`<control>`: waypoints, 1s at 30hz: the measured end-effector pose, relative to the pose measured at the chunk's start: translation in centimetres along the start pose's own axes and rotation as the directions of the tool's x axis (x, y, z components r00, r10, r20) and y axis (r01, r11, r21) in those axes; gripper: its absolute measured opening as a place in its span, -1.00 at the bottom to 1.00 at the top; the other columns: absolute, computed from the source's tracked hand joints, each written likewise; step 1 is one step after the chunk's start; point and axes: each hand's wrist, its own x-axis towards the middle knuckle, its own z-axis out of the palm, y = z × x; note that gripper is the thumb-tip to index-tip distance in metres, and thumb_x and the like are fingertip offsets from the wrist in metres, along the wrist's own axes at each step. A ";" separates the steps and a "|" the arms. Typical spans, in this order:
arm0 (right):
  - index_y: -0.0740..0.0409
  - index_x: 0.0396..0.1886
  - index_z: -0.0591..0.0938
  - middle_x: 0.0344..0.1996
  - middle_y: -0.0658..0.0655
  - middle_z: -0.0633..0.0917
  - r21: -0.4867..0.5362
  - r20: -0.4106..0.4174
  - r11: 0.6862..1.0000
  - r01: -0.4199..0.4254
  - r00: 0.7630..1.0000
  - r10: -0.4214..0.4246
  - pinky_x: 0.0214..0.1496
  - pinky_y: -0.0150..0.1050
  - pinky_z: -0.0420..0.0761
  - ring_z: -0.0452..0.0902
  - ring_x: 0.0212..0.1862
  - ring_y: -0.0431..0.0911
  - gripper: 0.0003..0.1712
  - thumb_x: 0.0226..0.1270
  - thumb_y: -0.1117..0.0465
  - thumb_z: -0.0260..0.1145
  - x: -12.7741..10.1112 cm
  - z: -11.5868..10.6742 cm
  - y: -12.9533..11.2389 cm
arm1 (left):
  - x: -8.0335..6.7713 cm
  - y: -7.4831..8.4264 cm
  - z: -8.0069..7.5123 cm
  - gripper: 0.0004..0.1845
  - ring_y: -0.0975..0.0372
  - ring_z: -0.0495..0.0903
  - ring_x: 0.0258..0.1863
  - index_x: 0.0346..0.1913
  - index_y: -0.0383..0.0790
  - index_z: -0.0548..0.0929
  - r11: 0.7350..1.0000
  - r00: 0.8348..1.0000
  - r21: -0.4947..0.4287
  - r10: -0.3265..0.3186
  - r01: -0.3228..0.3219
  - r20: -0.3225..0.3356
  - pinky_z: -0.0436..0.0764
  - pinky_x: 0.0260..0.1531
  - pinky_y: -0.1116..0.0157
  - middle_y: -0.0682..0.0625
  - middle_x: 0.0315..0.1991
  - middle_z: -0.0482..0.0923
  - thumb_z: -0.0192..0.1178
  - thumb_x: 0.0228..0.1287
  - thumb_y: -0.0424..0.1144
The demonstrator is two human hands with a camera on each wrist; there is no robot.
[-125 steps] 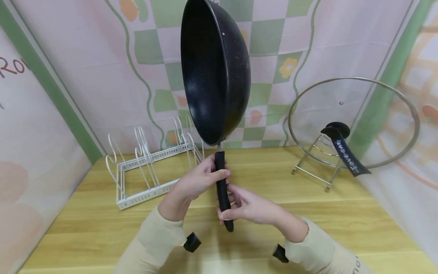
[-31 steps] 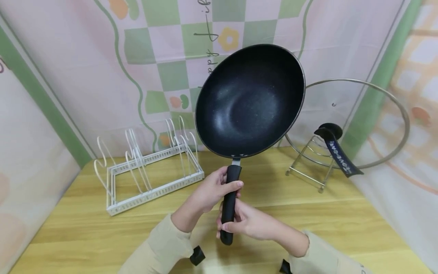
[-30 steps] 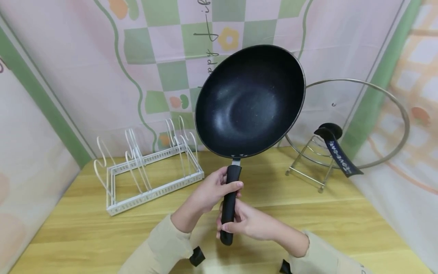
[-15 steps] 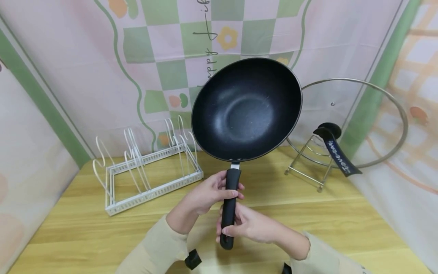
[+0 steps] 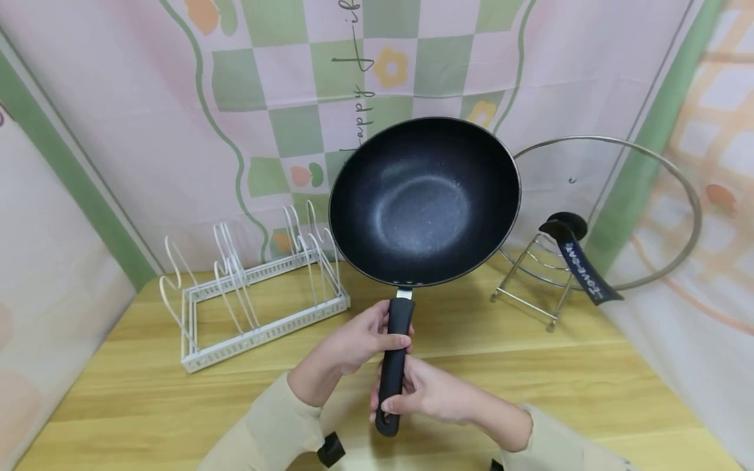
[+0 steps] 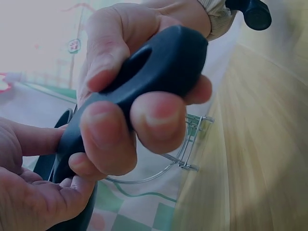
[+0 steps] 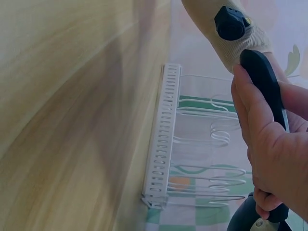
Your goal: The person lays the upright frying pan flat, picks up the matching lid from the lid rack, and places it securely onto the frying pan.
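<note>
A black wok [image 5: 424, 203] is held up above the table, its hollow inside tilted toward the head camera. My left hand [image 5: 356, 340] grips the upper part of its black handle [image 5: 396, 360], with the thumb across the front. Lower down, my right hand [image 5: 438, 391] holds the handle near its end, thumb on the front and fingers behind. In the left wrist view, fingertips [image 6: 159, 120] of the right hand curl round the handle's end [image 6: 178, 57]. The right wrist view shows the handle [image 7: 262, 82] between both hands, with part of the wok at the bottom edge.
To the left stands a white wire rack [image 5: 265, 333] with upright loops. On the right, a glass lid [image 5: 665, 216] with a metal rim and black knob [image 5: 568, 226] leans on a small wire stand [image 5: 530, 301]. A patterned cloth [image 5: 288, 72] hangs behind the wooden table [image 5: 530, 379].
Earlier the wok was higher and turned sideways. It has since turned its inside toward the head camera, and over the last second it has come lower. Both hands keep hold of the handle.
</note>
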 end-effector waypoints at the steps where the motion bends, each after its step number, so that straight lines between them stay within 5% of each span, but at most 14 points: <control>1: 0.51 0.07 0.31 -0.14 0.14 0.64 0.002 -0.001 1.000 -0.001 1.000 0.001 0.10 -0.19 0.66 0.70 -0.04 -0.07 -0.65 0.37 0.51 0.19 0.0 0.0 0.0 | 0.0 0.0 0.1 -0.63 0.25 0.62 -0.25 0.18 -0.58 0.29 1.000 1.000 0.000 -0.001 0.001 -0.002 0.59 -0.02 0.30 -0.12 -0.13 0.56 0.13 0.42 -0.57; 11: 0.66 0.06 0.27 -0.14 0.11 0.65 -0.001 0.005 1.000 -0.004 1.000 0.004 0.07 -0.21 0.66 0.71 -0.02 -0.06 -0.59 0.37 0.50 0.20 -0.1 0.0 0.3 | 0.2 -0.2 0.2 -0.64 0.24 0.64 -0.24 0.18 -0.58 0.29 1.000 1.000 0.007 -0.011 0.011 0.001 0.61 0.02 0.25 -0.14 -0.13 0.56 0.12 0.43 -0.58; 30: 0.52 0.08 0.32 -0.13 0.09 0.67 0.106 -0.013 0.994 -0.009 1.000 0.011 0.00 -0.26 0.67 0.70 -0.02 -0.10 -0.66 0.42 0.47 0.18 -0.1 0.5 0.8 | 0.4 -0.6 0.4 -0.66 0.25 0.62 -0.29 0.14 -0.57 0.31 0.999 0.999 0.019 -0.031 0.031 0.009 0.60 -0.06 0.32 -0.18 -0.19 0.57 0.14 0.41 -0.56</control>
